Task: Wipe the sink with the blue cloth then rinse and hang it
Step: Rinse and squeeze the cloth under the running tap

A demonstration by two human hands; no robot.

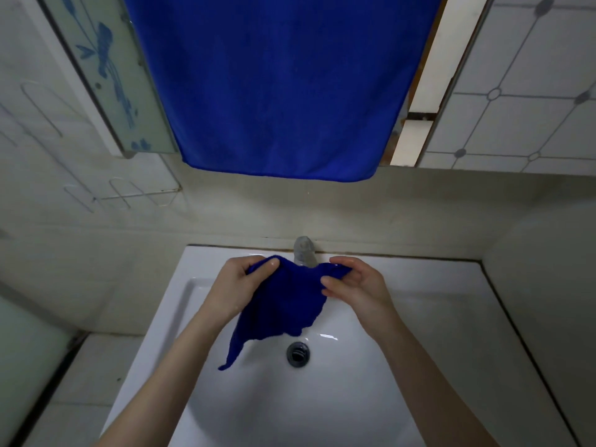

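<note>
A small blue cloth [283, 304] hangs between both hands over the white sink [419, 317]. My left hand [235, 285] pinches its upper left corner, and my right hand [354, 285] grips the upper right edge. The cloth droops down to a loose point at the lower left, above the basin. The dark round drain [298, 353] lies just below the cloth. A grey tap [304, 251] stands at the back rim of the sink, partly hidden behind the cloth.
A large blue towel [277, 85] hangs on the wall above the sink. A frosted glass panel with a blue flower print [106, 69] is at the upper left. Tiled walls [516, 108] enclose the sink; a tiled ledge [96, 366] runs along its left.
</note>
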